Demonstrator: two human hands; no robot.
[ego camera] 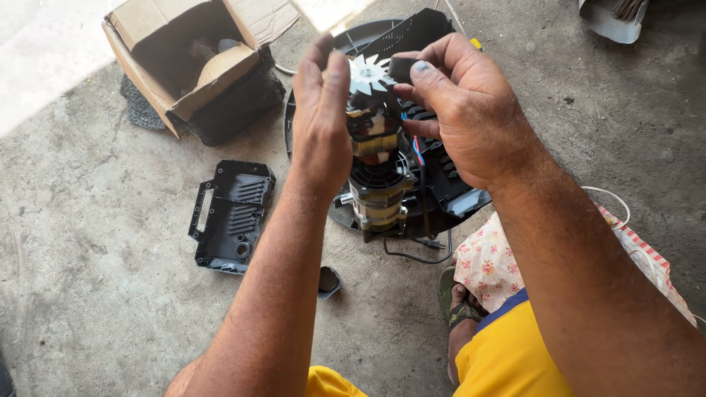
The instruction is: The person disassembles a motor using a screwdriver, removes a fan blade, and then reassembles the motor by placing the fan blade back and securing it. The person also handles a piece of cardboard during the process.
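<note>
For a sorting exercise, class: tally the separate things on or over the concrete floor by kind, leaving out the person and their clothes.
Electric motor with white fan, between left hand and right hand: 1
Black plastic housing parts: 2
Cardboard box: 1
Small dark cap: 1
Total: 5

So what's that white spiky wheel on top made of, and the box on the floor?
The white fan wheel looks like moulded plastic: smooth, matte, with thin even blades. It sits on top of the motor held between the left hand and the right hand. The box looks like plain brown cardboard, with dull, creased, bent flaps.
</note>
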